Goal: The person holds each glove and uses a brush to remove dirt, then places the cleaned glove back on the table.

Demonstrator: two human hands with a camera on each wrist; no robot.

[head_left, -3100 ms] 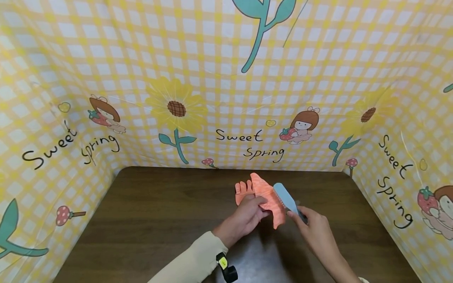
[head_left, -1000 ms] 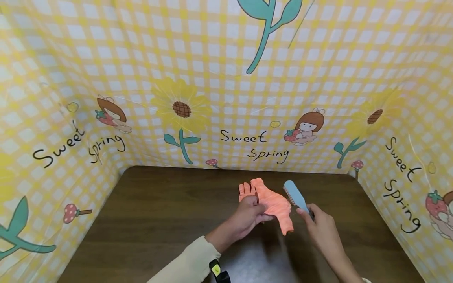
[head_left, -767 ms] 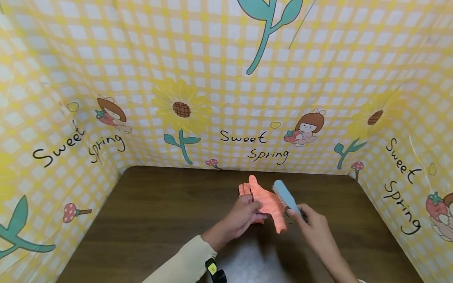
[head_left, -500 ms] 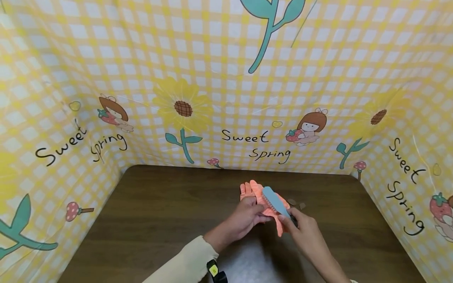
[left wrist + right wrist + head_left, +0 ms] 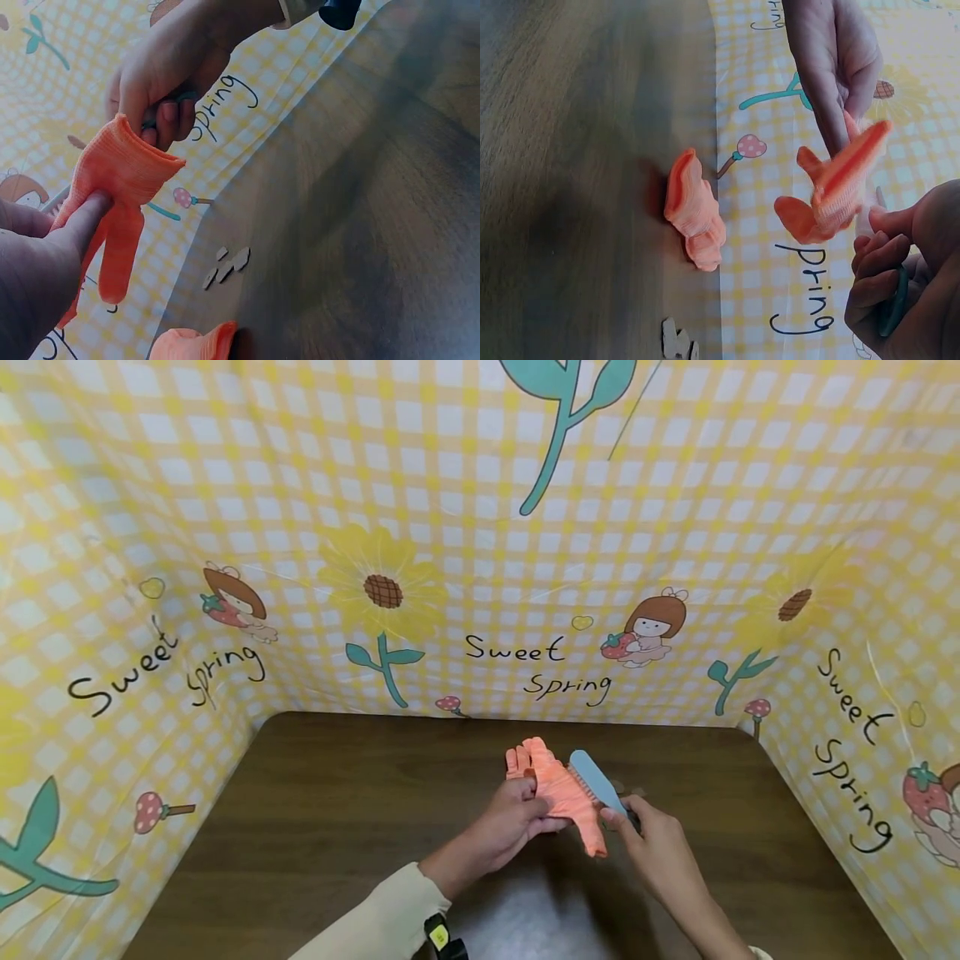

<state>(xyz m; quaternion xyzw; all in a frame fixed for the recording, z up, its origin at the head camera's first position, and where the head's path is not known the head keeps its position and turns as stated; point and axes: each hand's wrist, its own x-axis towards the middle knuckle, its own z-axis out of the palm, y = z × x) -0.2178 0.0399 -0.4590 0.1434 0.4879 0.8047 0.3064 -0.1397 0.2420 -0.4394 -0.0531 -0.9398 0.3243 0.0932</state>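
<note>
My left hand (image 5: 510,827) pinches an orange knit glove (image 5: 566,793) and holds it above the table, thumb across its near face. In the left wrist view, the glove's cuff (image 5: 146,169) gapes toward my other hand. A light-blue brush (image 5: 596,779) is gripped in my right hand (image 5: 660,847), its bristles facing the glove's right side. The right wrist view shows these fingers curled around the dark green handle (image 5: 894,304). A second orange glove (image 5: 694,214) lies on the table, and in the head view the held glove and left hand largely cover it.
Several small flat pale pieces (image 5: 241,259) lie on the brown wooden table (image 5: 337,810) close to the second glove. A yellow checked cloth (image 5: 420,502) with printed flowers and lettering rises behind the table and along both sides.
The brush has gone from the glove's right, leftward across it, and back to its right side. The held glove has shifted slightly; both hands have kept their holds.
</note>
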